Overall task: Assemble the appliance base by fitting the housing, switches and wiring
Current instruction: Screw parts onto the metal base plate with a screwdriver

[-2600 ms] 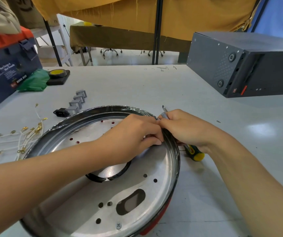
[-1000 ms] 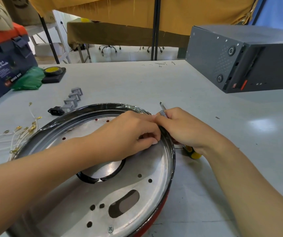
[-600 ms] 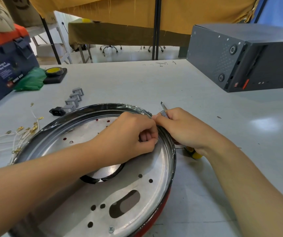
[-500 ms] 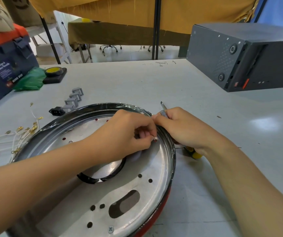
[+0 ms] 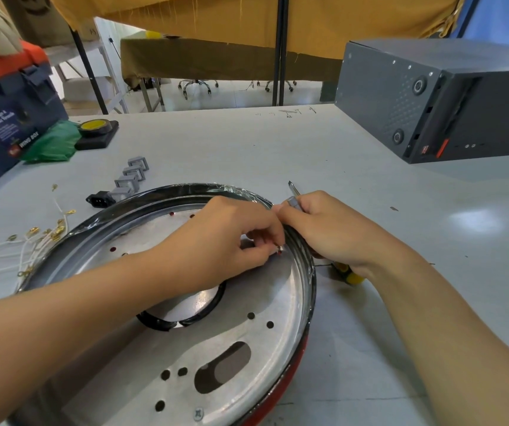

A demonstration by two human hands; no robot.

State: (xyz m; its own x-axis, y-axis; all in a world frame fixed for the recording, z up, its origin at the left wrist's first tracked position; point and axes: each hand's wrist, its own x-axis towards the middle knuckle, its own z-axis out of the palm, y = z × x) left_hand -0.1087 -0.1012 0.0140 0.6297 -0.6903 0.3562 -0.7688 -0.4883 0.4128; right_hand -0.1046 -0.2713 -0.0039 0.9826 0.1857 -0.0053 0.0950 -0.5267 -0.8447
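Your left hand (image 5: pixel 231 241) pinches something tiny inside the housing (image 5: pixel 185 302) rim at two o'clock, right hand (image 5: pixel 327 229) gripping the screwdriver (image 5: pixel 293 200) outside it — keep both steady, go gently.

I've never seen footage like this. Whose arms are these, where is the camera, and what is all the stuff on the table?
There is no machine here: a person is working with two bare hands, and the one picture comes from a camera worn on their head, looking forward and down.

In front of them on the grey table lies a round metal base with holes in its plate and a red outer edge. The left hand reaches inside it, its fingers pinching something small near the rim; what it is cannot be told. The right hand sits just outside the rim and holds a screwdriver, tip pointing away.

To the left lie four grey switches in a row, a black socket and white wires with brass ends. Farther back are a tape roll, a green bag, a blue box and a dark computer case.
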